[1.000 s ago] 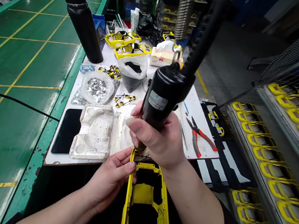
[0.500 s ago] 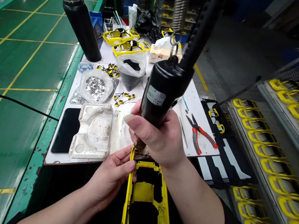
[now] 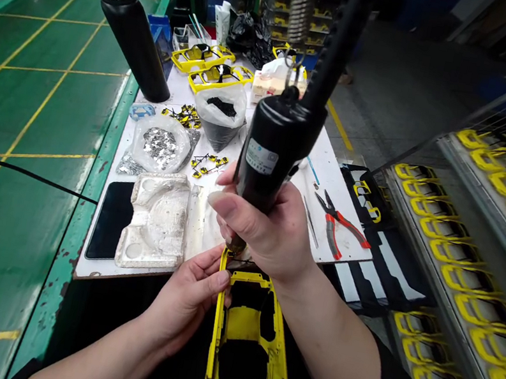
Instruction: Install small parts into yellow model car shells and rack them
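Observation:
My right hand (image 3: pixel 270 228) is wrapped round a black electric screwdriver (image 3: pixel 266 153), which hangs from a coiled spring (image 3: pixel 301 10) with its cable rising beside it. The tool points down, its lower end at the top left corner of a yellow plastic frame (image 3: pixel 244 325). My left hand (image 3: pixel 193 283) pinches that frame's left rail just below the tool's nose. The bit and any screw are hidden. Beyond my left hand, a whitish foam block (image 3: pixel 156 220) with a rounded hollow lies on the table (image 3: pixel 105 275), partly over a black phone (image 3: pixel 107 223).
Past the foam block stand a bag of silvery metal pieces (image 3: pixel 162 145) and a bag of black bits (image 3: pixel 221 113). Red-handled pliers (image 3: pixel 341 224) lie at right. A black bottle (image 3: pixel 125 23) leans over the green conveyor belt (image 3: pixel 2 206). Racks of yellow frames (image 3: pixel 466 277) line the right.
The screwdriver's upper body has tilted very slightly left. The view has shifted a little, while both hands keep their grip and the yellow frame stays in place.

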Demonstrator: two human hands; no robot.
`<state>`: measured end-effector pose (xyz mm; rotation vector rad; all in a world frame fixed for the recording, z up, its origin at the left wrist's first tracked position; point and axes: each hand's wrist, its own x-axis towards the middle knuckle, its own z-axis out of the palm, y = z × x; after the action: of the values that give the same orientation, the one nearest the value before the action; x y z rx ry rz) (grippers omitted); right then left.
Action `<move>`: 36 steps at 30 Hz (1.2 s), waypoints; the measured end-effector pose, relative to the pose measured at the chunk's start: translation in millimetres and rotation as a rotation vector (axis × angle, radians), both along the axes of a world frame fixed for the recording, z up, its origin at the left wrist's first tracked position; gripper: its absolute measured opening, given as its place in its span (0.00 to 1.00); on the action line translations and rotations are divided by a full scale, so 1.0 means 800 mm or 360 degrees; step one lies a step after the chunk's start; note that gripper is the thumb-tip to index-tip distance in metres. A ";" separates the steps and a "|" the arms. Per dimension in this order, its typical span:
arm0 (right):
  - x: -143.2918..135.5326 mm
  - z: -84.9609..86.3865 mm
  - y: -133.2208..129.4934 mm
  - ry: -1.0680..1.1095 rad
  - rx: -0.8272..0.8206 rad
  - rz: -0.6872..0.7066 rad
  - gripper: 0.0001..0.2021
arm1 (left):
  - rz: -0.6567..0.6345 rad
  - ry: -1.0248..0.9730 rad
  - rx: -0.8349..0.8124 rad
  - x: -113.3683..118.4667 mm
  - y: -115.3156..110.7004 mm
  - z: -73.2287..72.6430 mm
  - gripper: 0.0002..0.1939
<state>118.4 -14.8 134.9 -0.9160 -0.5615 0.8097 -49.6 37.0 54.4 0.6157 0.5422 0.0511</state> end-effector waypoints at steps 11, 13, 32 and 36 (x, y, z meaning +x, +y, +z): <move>0.006 -0.010 -0.002 0.0000 -0.0001 0.0108 0.19 | 0.0007 0.0018 0.0000 0.000 0.000 -0.001 0.30; 0.006 -0.009 -0.003 -0.0016 -0.0019 0.0101 0.20 | 0.0010 0.0004 -0.0001 0.000 0.000 -0.001 0.29; 0.004 0.005 -0.003 -0.0167 -0.0085 0.0006 0.20 | 0.0003 -0.0021 0.0032 0.001 0.000 -0.001 0.26; 0.002 0.008 -0.002 -0.0146 -0.0101 -0.0012 0.21 | -0.0001 -0.0016 0.0033 0.000 0.000 -0.001 0.26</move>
<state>120.1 -16.7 141.1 -1.0173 -0.6147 0.7850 -49.7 36.7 53.5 0.6358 0.5324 0.0595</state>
